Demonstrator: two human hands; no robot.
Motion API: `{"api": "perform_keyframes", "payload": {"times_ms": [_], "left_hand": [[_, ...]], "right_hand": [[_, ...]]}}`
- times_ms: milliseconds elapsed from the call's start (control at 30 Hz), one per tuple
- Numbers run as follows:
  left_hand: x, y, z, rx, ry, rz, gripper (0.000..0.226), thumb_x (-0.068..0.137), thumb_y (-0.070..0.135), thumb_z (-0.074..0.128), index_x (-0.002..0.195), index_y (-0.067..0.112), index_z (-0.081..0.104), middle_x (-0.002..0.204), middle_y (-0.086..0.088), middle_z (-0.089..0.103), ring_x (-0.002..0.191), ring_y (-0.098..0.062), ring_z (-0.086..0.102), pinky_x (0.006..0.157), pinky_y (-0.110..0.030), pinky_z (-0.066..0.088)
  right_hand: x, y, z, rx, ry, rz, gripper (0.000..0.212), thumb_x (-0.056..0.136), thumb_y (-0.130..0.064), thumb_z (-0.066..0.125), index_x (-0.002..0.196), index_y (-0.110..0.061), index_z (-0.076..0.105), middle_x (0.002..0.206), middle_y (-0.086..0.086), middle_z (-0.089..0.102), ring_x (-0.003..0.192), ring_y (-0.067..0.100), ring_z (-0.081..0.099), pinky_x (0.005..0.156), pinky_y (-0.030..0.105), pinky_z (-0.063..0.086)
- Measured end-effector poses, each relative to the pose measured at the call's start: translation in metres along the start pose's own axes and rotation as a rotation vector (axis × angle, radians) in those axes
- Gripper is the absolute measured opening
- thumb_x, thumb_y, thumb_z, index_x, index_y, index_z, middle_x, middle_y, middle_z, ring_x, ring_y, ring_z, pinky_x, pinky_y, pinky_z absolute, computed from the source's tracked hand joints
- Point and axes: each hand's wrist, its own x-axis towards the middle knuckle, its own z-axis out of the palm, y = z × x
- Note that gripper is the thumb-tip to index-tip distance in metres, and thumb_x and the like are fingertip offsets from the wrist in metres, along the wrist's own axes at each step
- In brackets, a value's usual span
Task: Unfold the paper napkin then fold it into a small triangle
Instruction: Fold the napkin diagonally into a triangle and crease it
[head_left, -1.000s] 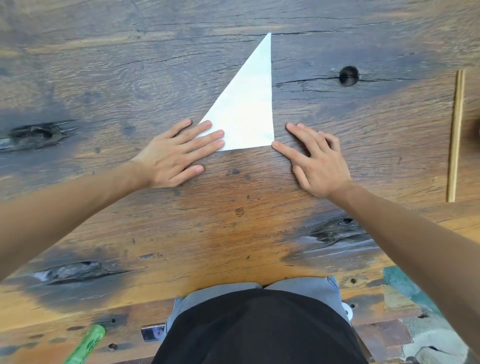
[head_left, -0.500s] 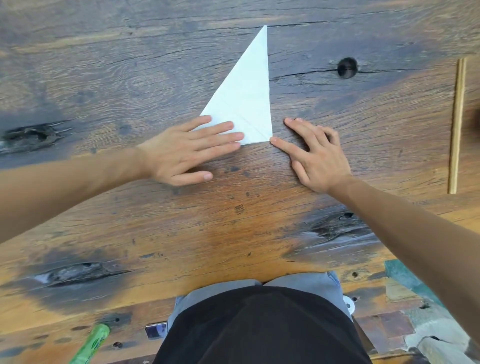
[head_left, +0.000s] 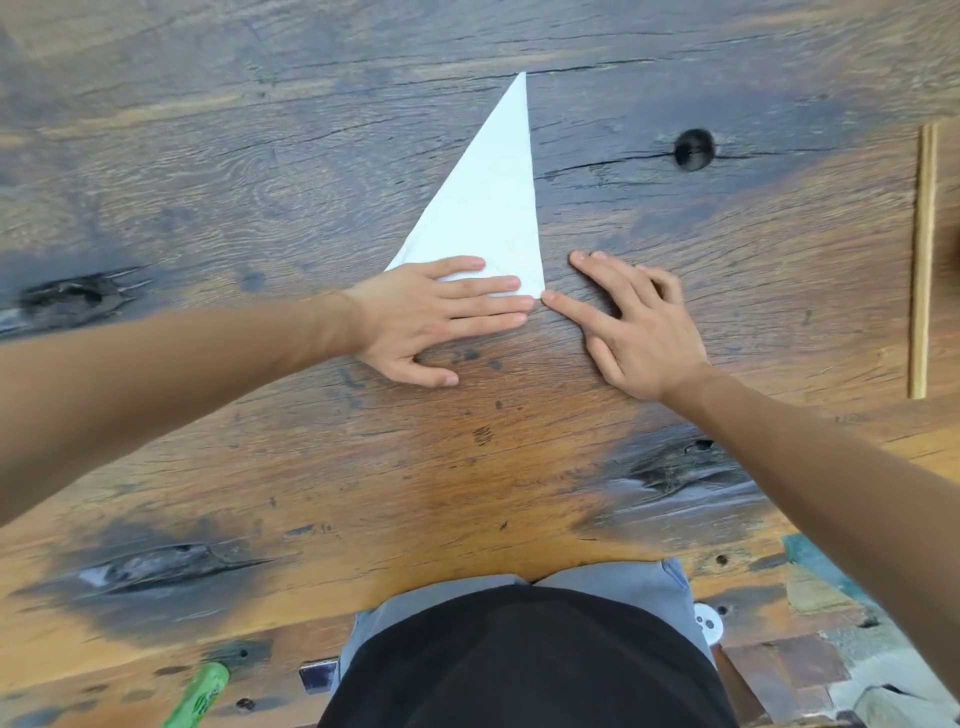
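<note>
A white paper napkin (head_left: 488, 208) lies flat on the wooden table (head_left: 311, 467), folded into a tall triangle with its sharp tip pointing away from me. My left hand (head_left: 431, 317) lies palm down across the triangle's near edge, fingers stretched to the right and covering most of that edge. My right hand (head_left: 634, 322) rests flat on the wood just right of the napkin, its index fingertip touching the near right corner. Neither hand grips anything.
A pair of wooden chopsticks (head_left: 922, 260) lies lengthwise at the right. A dark knot hole (head_left: 694, 149) sits right of the napkin. A green object (head_left: 200, 696) shows below the table's near edge at the left.
My left hand has slid to the right along the napkin's near edge, from its left corner to almost its right corner. My right hand has stayed at the right corner.
</note>
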Motion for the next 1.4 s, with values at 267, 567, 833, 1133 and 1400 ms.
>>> {"api": "perform_keyframes", "payload": {"times_ms": [267,567,833,1133,1400], "left_hand": [[0.001,0.000,0.002,-0.005,0.000,-0.002,0.097,0.091,0.066,0.039,0.164,0.015,0.003,0.174,-0.006,0.001,0.161,-0.023,0.000,0.130,-0.050,0.006],[0.001,0.001,0.003,-0.036,0.015,-0.018,0.102,0.085,0.064,0.048,0.165,0.016,0.006,0.174,-0.005,0.002,0.161,-0.022,0.001,0.130,-0.049,0.006],[0.000,0.001,0.007,-0.029,0.032,-0.038,0.101,0.081,0.066,0.050,0.161,0.012,0.020,0.166,-0.012,0.030,0.154,-0.030,0.025,0.126,-0.048,0.014],[0.000,0.001,0.004,-0.066,0.009,-0.036,0.106,0.082,0.065,0.050,0.165,0.016,0.007,0.174,-0.004,0.004,0.161,-0.021,0.003,0.130,-0.046,0.002],[0.000,-0.001,0.005,-0.108,0.007,-0.010,0.106,0.082,0.065,0.051,0.165,0.017,0.005,0.174,-0.002,0.001,0.161,-0.020,0.000,0.130,-0.046,0.003]], "right_hand": [[0.000,-0.001,-0.003,-0.028,0.010,-0.008,0.063,0.102,-0.032,0.043,0.162,-0.043,0.030,0.171,0.004,0.028,0.155,0.023,0.032,0.116,0.048,0.026],[0.039,0.001,-0.038,0.208,0.013,0.037,0.044,0.106,-0.033,0.045,0.148,-0.021,0.054,0.158,0.006,0.050,0.135,0.027,0.051,0.101,0.042,0.032],[0.111,-0.012,-0.032,0.032,-0.207,-0.414,0.066,0.110,-0.050,0.025,0.168,-0.018,0.020,0.176,0.004,0.014,0.163,0.022,0.014,0.128,0.046,0.019],[0.140,0.024,-0.035,-0.029,-0.200,-0.360,0.068,0.109,-0.056,0.014,0.168,-0.024,0.014,0.176,-0.002,0.012,0.163,0.020,0.011,0.130,0.047,0.014],[0.175,0.076,-0.052,-0.049,-0.155,-0.203,0.065,0.111,-0.051,0.018,0.168,-0.021,0.015,0.176,-0.002,0.014,0.163,0.021,0.014,0.130,0.046,0.010]]}}
